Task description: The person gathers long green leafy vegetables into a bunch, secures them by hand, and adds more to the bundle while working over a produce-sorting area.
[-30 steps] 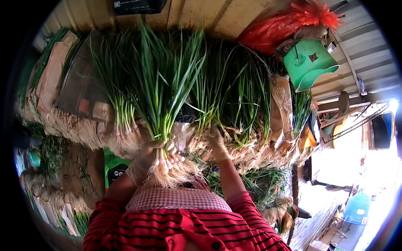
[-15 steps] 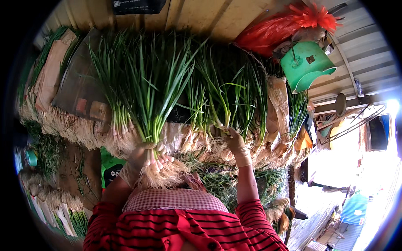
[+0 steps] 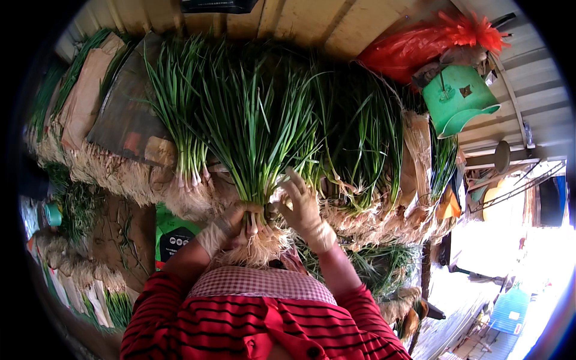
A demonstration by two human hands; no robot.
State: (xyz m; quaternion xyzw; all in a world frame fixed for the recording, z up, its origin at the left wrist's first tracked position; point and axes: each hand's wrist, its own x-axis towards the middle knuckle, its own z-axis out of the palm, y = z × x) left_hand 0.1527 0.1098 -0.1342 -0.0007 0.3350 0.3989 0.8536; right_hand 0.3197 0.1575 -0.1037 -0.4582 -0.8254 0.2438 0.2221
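Observation:
A thick bunch of scallions (image 3: pixel 249 138) stands upright in front of me, green leaves up and pale, stringy roots (image 3: pixel 262 246) hanging below. My left hand (image 3: pixel 223 227), in a pale glove, is wrapped around its white stems just above the roots. Close by on the right side of the bunch is my right hand (image 3: pixel 305 213), gloved too, with fingers apart and nothing visible in them. Behind both hands lies a long row of scallions (image 3: pixel 363 150), roots toward me. A smaller bundle (image 3: pixel 191 156) rests left of the held bunch.
Brown paper (image 3: pixel 417 153) and a dark sheet (image 3: pixel 129 114) cover parts of the row. At the upper right hang a green plastic container (image 3: pixel 459 99) and a red plastic bag (image 3: pixel 402 48). Loose green leaves (image 3: pixel 360 264) lie below right; a green-and-black package (image 3: pixel 174 234) sits left.
My right hand has left a scallion on the row and moved left, beside the held bunch, its fingers spreading. My left hand keeps its hold. The whole view has shifted slightly.

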